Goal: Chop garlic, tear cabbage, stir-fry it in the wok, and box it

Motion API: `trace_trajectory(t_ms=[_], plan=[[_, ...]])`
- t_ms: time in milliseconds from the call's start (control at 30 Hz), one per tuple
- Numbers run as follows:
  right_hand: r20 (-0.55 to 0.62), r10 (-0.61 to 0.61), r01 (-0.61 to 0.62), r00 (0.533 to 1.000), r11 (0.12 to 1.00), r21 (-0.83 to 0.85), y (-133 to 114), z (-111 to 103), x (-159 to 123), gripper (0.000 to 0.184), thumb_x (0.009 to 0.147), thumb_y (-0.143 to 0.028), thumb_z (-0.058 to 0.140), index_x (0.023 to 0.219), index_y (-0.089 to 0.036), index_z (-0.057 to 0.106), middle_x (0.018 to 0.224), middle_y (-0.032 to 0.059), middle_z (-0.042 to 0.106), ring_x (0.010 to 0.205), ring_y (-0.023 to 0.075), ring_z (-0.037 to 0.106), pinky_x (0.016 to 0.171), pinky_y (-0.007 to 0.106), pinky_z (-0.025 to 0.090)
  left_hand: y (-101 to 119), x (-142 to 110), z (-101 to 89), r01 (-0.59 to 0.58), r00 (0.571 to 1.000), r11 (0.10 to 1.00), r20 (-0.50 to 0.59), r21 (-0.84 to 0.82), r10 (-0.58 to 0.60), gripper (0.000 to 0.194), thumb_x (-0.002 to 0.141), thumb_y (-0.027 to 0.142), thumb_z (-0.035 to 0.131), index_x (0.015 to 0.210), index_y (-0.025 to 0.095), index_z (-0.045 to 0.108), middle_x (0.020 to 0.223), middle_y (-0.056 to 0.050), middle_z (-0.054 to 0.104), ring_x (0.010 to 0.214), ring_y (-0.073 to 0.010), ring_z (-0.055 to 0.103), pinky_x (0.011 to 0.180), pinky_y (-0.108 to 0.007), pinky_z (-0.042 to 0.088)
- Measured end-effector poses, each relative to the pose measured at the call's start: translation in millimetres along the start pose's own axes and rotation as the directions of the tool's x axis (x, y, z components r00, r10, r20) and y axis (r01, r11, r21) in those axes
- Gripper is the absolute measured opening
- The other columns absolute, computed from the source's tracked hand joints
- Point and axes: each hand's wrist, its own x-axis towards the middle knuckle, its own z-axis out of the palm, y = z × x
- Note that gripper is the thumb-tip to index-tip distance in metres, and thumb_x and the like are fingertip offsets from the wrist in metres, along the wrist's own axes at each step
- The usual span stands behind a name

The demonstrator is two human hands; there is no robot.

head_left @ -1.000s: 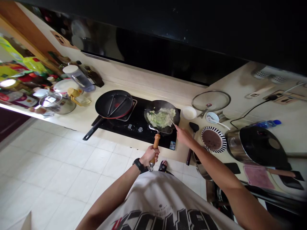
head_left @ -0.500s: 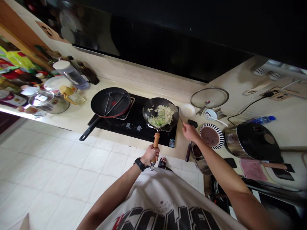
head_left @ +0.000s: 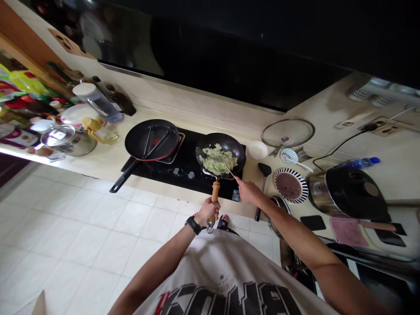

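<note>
On the right side of the stove (head_left: 183, 169), the wok (head_left: 239, 154) is held by its wooden handle (head_left: 215, 191), around which the grip of the left hand (head_left: 206, 211) is closed. A thin utensil (head_left: 231, 172) is clasped in the grip of the right hand (head_left: 249, 192), and its far end is sunk into the chopped greens (head_left: 218, 162). The greens are gathered in the wok, mostly over its middle and near side, while bare metal is seen toward the far right.

For even stirring, the utensil is probably best slid low along the wok's curve, so that the greens are lifted from beneath and folded over rather than pressed flat. The handle should be braced firmly against each push, since a round-bottomed wok may be rocked easily. Short strokes, aimed inward, are called for near the rim, where pieces could be spilled.

On the counter (head_left: 185, 192) to the right, a small bowl (head_left: 257, 150), a spatula (head_left: 264, 169) and a striped bowl (head_left: 305, 187) are placed. To the left, a frying pan (head_left: 136, 142) is set partly over the stove.
</note>
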Motion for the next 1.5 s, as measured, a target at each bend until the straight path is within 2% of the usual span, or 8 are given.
trace_trajectory(t_ms=[233,567,767,900,1000,1133,1333,1500], plan=[[-0.097,0.069,-0.055,0.993,0.988,0.141,-30.6,9.3,53.9,0.056,0.104,-0.023,0.039,0.159,-0.013,0.035,0.122,0.0200,0.072,0.109,0.0251,0.071,0.095,0.030,0.048,1.1,-0.4,0.5,0.011,1.000,1.000,-0.005,0.022,-0.011,0.031,0.064,0.019,0.068,0.079,0.023,0.041,0.051,0.010,0.043,0.035,-0.0072,0.038,0.036,-0.020,0.033],[-0.082,-0.123,0.130,0.989,0.987,0.089,7.4,-26.4,-45.0,0.054,0.101,-0.023,0.043,0.153,-0.014,0.049,0.115,0.0177,0.075,0.097,0.0244,0.072,0.082,0.028,0.048,1.3,0.2,0.9,0.024,1.000,1.000,0.002,0.015,-0.024,0.031,0.066,0.019,0.068,0.080,0.023,0.041,0.052,0.009,0.045,0.036,-0.0073,0.039,0.037,-0.021,0.033],[-0.057,0.035,-0.032,0.998,0.998,0.049,-4.0,7.6,7.6,0.059,0.099,-0.017,0.043,0.156,-0.008,0.041,0.111,0.0218,0.075,0.097,0.0276,0.073,0.084,0.032,0.050,3.7,-1.8,2.0,0.011,1.000,1.000,-0.011,0.013,-0.010,0.031,0.064,0.017,0.067,0.080,0.023,0.041,0.051,0.010,0.044,0.036,-0.0075,0.039,0.037,-0.021,0.034],[-0.252,0.065,-0.003,0.966,0.972,0.236,31.9,15.4,23.4,0.054,0.100,-0.021,0.042,0.152,-0.009,0.048,0.119,0.0194,0.074,0.105,0.0258,0.071,0.092,0.033,0.051,5.8,-3.0,1.4,0.028,1.000,1.000,-0.011,0.015,-0.027,0.030,0.065,0.017,0.067,0.079,0.023,0.041,0.052,0.009,0.045,0.035,-0.0077,0.039,0.036,-0.021,0.034],[-0.323,0.183,-0.039,0.928,0.913,0.407,60.7,11.1,26.0,0.053,0.100,-0.024,0.043,0.150,-0.007,0.049,0.107,0.0174,0.075,0.088,0.0230,0.073,0.081,0.031,0.055,5.9,-2.6,0.1,0.040,0.999,0.999,-0.011,0.014,-0.040,0.031,0.066,0.017,0.068,0.079,0.023,0.040,0.052,0.009,0.045,0.035,-0.0076,0.039,0.036,-0.021,0.034],[-0.033,0.319,-0.200,0.947,0.667,0.718,76.8,1.1,50.5,0.040,0.101,-0.031,0.046,0.136,-0.014,0.055,0.073,0.0023,0.065,0.045,0.0109,0.053,0.044,0.021,0.042,6.6,-1.9,-2.2,0.040,0.999,0.999,0.000,0.004,-0.040,0.031,0.066,0.016,0.067,0.080,0.023,0.040,0.052,0.009,0.045,0.036,-0.0076,0.039,0.037,-0.021,0.034],[0.418,-0.059,-0.393,0.907,0.244,0.887,88.1,-23.5,107.0,0.010,0.100,-0.026,0.053,0.106,-0.019,0.053,0.066,-0.0072,0.048,0.038,0.0013,0.029,0.036,0.011,0.018,17.8,-6.4,-9.8,0.057,0.998,0.996,0.014,0.066,-0.058,0.028,0.066,0.016,0.066,0.080,0.023,0.042,0.052,0.009,0.044,0.035,-0.0085,0.039,0.036,-0.022,0.035],[0.409,-0.201,-0.348,0.890,0.280,0.895,74.9,-36.3,109.7,0.024,0.098,-0.023,0.054,0.122,-0.020,0.054,0.066,-0.0075,0.047,0.038,0.0019,0.028,0.035,0.011,0.018,27.8,-11.0,-14.4,0.047,0.999,0.993,0.006,0.108,-0.048,0.027,0.064,0.015,0.065,0.075,0.023,0.042,0.051,0.008,0.044,0.037,-0.0078,0.039,0.036,-0.021,0.036]])
